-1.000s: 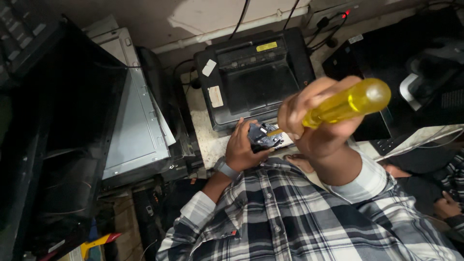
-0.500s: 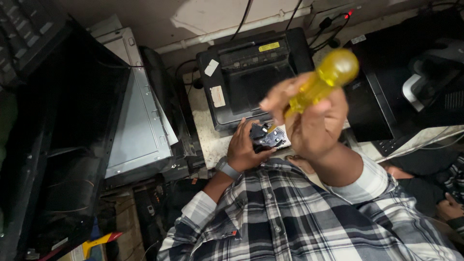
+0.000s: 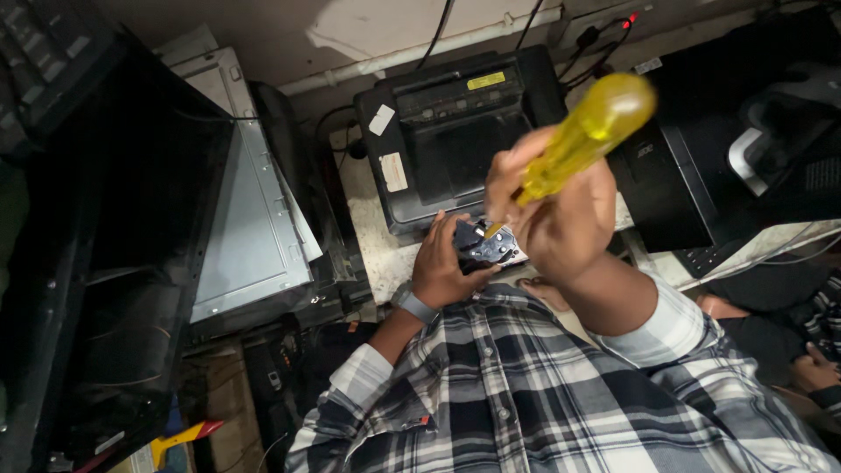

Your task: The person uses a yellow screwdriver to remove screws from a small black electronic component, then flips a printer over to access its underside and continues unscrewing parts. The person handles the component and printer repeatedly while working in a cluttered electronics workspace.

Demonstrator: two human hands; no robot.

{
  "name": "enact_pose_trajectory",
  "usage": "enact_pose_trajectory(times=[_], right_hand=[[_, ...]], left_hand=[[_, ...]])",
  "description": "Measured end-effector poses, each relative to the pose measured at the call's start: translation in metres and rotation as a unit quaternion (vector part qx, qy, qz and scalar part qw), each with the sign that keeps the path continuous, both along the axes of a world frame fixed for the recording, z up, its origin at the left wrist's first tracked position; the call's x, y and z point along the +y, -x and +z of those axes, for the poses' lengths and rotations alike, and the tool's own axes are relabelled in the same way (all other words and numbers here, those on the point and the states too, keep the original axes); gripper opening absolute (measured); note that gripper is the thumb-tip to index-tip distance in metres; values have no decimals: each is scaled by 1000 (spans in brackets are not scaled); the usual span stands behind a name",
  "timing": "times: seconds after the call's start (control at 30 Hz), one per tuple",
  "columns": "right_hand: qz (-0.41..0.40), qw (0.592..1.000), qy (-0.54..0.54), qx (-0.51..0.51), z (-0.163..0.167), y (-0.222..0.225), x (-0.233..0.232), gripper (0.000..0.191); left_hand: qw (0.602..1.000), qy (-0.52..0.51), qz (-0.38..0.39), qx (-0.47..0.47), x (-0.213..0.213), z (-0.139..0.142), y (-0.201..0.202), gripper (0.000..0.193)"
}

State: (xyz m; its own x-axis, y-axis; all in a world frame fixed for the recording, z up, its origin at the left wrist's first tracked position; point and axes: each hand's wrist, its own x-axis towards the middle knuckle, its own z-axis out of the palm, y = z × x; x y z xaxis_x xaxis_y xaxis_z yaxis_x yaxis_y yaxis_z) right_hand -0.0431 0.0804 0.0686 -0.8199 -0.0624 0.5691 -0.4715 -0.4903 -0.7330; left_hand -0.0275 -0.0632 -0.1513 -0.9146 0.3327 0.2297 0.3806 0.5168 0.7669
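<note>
Right hand grip: the right hand [image 3: 561,219] is closed around a screwdriver [image 3: 583,140], fingers wrapped round the lower part of its yellow see-through handle.
Screwdriver: tilted, handle end up and away from the body, tip pointing down at the small metal part [image 3: 486,245] just below the fist.
Left hand grip: the left hand [image 3: 447,263] is closed on that metal part, cupping it from the left side and underneath.
Metal part: dark and shiny, held between the two hands, just in front of the chest; its far edge sits over a pale counter [image 3: 377,254].
Wrist: a grey band [image 3: 413,307] below the left hand.
Sleeves: a plaid shirt [image 3: 543,394] under both hands.
Beyond the grip: a black printer [image 3: 438,140] just past the hands.
Left of the grip: a grey metal panel [image 3: 245,228], leaning, well apart from the hands.
</note>
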Motion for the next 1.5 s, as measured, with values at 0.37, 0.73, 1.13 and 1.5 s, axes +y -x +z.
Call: enact_pose_trajectory(times=[0.37,0.73,1.13,1.5], right_hand=[[-2,996,-44,-84,-10,-1,-3,56],[-42,995,-65,-62,-17,-3,-6,42],[-48,996,-56,-59,-29,-4,-5,39],[-50,994,-86,-43,-41,-3,1,49]], left_hand=[[999,-10,-3,35,0,1,-1,105],[999,-20,-8,26,0,1,2,104],[999,-14,-7,35,1,-3,1,105],[1000,-22,-13,-3,0,2,2,107]])
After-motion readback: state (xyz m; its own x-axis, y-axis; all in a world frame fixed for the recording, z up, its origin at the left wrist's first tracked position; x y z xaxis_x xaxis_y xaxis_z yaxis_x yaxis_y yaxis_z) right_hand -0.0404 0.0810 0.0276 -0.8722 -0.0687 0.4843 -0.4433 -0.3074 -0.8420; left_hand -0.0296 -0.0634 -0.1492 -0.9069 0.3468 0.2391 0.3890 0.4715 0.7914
